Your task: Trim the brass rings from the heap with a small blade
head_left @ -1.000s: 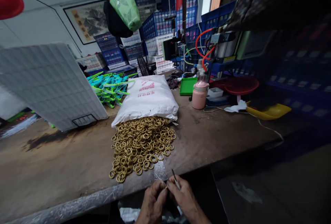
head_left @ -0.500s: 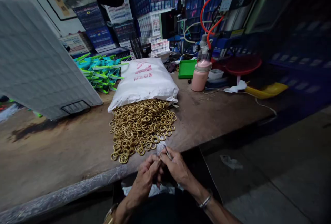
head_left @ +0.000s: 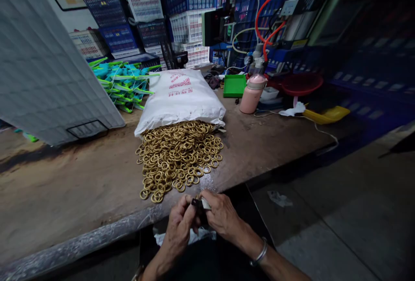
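Both hands meet at the table's near edge, just below a pile of brass-coloured rings (head_left: 178, 155). My right hand (head_left: 220, 214) is closed round a slim tool with a pale, wrapped-looking grip (head_left: 205, 204). A small dark piece (head_left: 195, 202) shows at the tip of my left thumb; whether it belongs to the tool is unclear. My left hand (head_left: 179, 222) is pinched closed, and what its fingers hold is too small and hidden to name. The rings spill from the mouth of a white sack (head_left: 184, 97) with red print, lying on the table.
Left of the sack stand a grey-white ribbed panel (head_left: 55, 65) and a heap of turquoise-and-lime pieces (head_left: 121, 84). A pink bottle (head_left: 251, 97), green tray (head_left: 234, 85), red dish (head_left: 301, 84) and yellow scoop (head_left: 327, 115) are on the right. Plastic wrap covers the table's front edge (head_left: 97, 233).
The view has tipped downward, showing more forearm. The right hand's tool has turned: its thin dark point stuck up before, and now its pale grip shows. The hands stay together.
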Motion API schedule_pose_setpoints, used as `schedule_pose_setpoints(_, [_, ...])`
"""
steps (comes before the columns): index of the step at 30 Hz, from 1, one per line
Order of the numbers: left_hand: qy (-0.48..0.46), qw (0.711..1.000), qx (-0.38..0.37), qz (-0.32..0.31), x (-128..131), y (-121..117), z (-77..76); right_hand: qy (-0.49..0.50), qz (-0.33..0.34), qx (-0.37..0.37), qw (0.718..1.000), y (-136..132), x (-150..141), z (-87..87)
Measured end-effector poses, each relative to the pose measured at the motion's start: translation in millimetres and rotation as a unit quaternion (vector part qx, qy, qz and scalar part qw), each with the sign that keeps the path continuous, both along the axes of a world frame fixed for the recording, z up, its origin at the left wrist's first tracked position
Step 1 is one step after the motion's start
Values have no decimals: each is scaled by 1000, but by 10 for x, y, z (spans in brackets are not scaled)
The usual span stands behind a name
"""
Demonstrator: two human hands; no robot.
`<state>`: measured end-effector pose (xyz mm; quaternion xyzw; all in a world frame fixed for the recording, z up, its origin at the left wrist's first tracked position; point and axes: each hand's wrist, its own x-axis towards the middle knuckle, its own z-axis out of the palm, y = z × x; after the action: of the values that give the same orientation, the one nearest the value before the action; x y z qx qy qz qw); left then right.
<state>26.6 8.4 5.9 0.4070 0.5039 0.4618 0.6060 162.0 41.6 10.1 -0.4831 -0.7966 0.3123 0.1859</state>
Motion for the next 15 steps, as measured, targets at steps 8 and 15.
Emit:
schedule_pose_setpoints(8, [9, 1000, -7, -1, -72, -76, 45, -98, -5, 18, 995, 15, -38, -90])
schedule_pose_setpoints(15, [-76, 993, -60, -63, -76, -191, 225, -122, -116, 59, 984, 230, -2, -168])
